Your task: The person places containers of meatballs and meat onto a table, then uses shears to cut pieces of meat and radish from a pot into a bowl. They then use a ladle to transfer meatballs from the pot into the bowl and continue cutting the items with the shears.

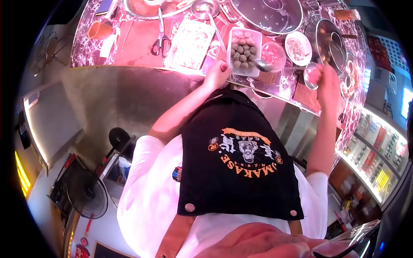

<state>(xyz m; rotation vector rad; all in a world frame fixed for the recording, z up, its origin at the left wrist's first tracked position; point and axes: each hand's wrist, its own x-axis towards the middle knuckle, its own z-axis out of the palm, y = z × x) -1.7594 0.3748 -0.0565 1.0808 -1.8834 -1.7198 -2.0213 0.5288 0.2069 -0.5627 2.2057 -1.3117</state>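
Note:
At the front edge of the counter, my left hand (218,74) is closed at the left side of a white tray (254,74) of brown meatballs (243,53); whether it grips the tray's rim is not clear. Farther right, my right hand (325,81) is wrapped round the handle of a metal spoon (263,65). The spoon's bowl is over the tray's right edge, near the meatballs. Just right of the tray sits a clear bowl of pink meat (272,56). A small metal bowl (310,76) is partly hidden by my right hand.
Scissors (161,43) and a tray of pale food (193,44) lie to the left, with an orange cup (100,30) beyond. A ladle (206,9), a large pan (269,16), a white bowl (298,48) and a dark pot (331,43) stand at the back and right.

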